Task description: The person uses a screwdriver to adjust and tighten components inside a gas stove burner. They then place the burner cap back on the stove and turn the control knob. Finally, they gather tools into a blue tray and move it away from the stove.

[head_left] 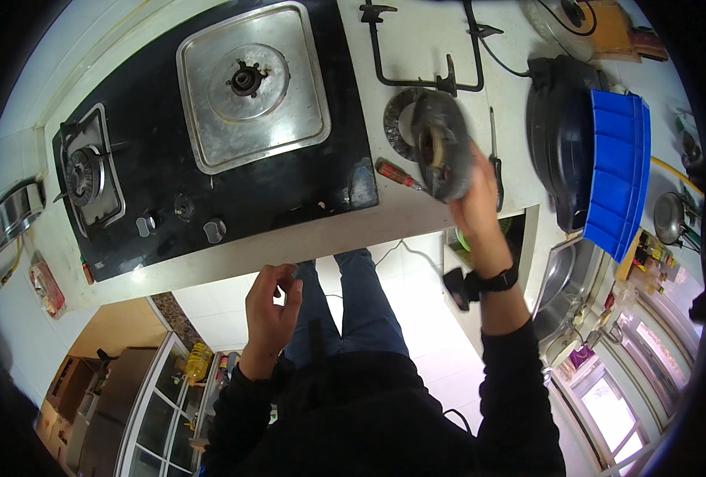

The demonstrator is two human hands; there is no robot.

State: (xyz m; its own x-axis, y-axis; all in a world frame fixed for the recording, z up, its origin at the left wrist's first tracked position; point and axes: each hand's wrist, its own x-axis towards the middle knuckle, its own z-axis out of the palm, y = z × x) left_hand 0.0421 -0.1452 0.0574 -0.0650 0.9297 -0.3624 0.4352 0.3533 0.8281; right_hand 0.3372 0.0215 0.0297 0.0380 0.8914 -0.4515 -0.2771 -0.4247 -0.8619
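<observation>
The left hand [272, 312] is held near the front edge of the white countertop [514, 139], its fingers loosely curled, a gap left between thumb and forefinger, and nothing seen to be grasped. By the right hand [476, 203], a round dark gas-burner part [445, 147] is gripped at its near, right side; the part is tilted up above the countertop, to the right of the black glass hob [150, 95], and its details are blurred. Along the hob's front, two control knobs [214, 230] are fitted, with a bare knob stem [183, 207] exposed between them. To the right of the held part, a black-handled screwdriver [497, 179] is laid, its shaft pointed away; to the left, a red-handled screwdriver [394, 172] is laid on the countertop. A dark toothed burner ring [393, 127] is partly hidden behind the held part. At the hob's left end, a small burner [84, 176] is seated. Farther right, a blue plastic tray [619, 167] is placed beside a black case [560, 143]. Farther back, a square steel drip tray [202, 143] is set into the hob, and a black pan support [411, 83] is rested on the countertop
</observation>
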